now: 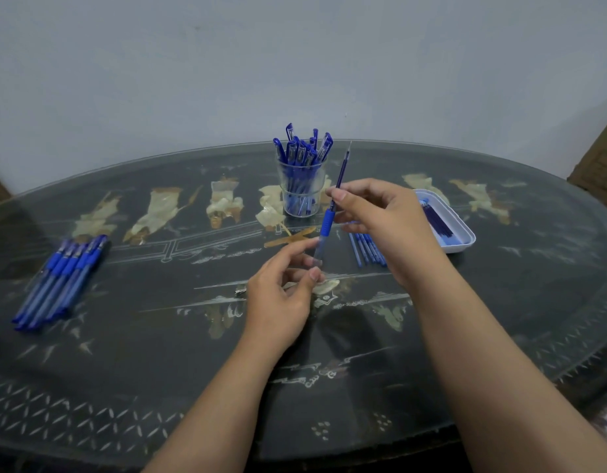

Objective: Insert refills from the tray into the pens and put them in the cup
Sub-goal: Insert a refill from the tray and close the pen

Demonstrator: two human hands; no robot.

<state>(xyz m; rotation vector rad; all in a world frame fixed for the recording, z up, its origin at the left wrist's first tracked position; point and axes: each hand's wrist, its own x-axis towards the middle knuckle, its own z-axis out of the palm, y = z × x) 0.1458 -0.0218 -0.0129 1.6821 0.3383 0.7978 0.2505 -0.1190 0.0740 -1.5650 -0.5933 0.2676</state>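
Refill [343, 165], a thin dark-blue rod with a fine tip, tilts just in front of the clear cup [302, 196]. Its lower end sits inside a translucent pen [327, 225] with a ribbed blue grip. The right hand [387, 220] fingers pinch the refill, and the left hand [281, 295] fingers hold the pen's barrel. Right of the cup, a white rounded tray [464, 238] rests on the glossy inlaid surface [158, 353].

Single head-worn view, looking forward and down.
The wide-angle camera sits above the near edge of the table [131, 356], facing the cup [301, 196] at mid-frame and the wall [227, 63] behind the cup. It is close: the table's rim bows well below the cup.
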